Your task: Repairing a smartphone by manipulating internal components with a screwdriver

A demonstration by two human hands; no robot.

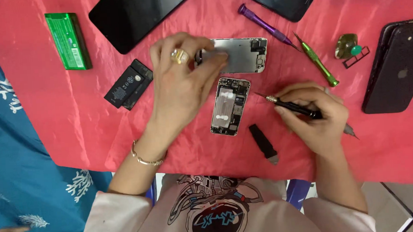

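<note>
Reds, greens and blacks across the cloth

A red cloth (74, 118) is covering the table; a green battery (68, 41) is lying upper left, purple screwdriver (264, 25) and green screwdriver (317, 61) upper right, black screwdriver (294, 107) centre right.

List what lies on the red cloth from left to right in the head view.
Green battery → small black battery → left hand → opened phone body → black pry tool → right hand holding a black screwdriver → dark phone lying face down.

White short-sleeved shirt (221, 219) with astronaut print; gold ring (180, 56) on left hand (181, 84), thin bracelet (145, 158) at wrist.
</note>
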